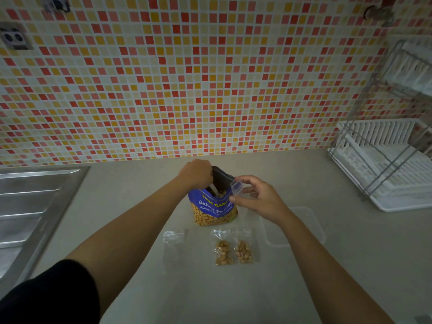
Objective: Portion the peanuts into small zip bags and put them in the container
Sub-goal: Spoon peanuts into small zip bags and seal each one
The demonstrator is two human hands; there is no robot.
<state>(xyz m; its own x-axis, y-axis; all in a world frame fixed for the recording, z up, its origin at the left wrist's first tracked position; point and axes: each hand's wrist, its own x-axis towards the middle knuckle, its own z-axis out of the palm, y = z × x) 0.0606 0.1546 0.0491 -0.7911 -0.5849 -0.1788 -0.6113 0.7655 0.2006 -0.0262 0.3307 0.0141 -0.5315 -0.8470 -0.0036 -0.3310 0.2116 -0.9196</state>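
the blue salted peanuts pouch [211,210] stands upright on the beige counter [131,197], mouth open at the top, nuts visible inside. the left hand [196,174] is at that mouth w/ fingers dipped into the opening from the far-left side; can't tell whether they're closed on any peanuts, the fingertips are hidden inside the pouch.

just right of the mouth, the right hand [258,199] pinches a small clear zip bag [237,187] btwn thumb and fingers, other fingers loosely spread. the bag's opening sits up and tilted toward the pouch, almost touching its rim. looks empty so far. so the gap that matters is short: peanuts have to go from the pouch mouth rightward and slightly toward the person into the zip bag, and the left hand is the one placed to carry them.

nearer the person, two filled zip bags [233,252] lie flat side by side, long axes running away from the person, and one empty zip bag [173,244] lies to their left. the clear plastic container [304,220] sits right of the pouch, under the right wrist, nothing in it as far as i can see, so the 2 done portions are not yet in. a white dish rack [383,164] stands far right, steel sink drainboard [35,206] far left.
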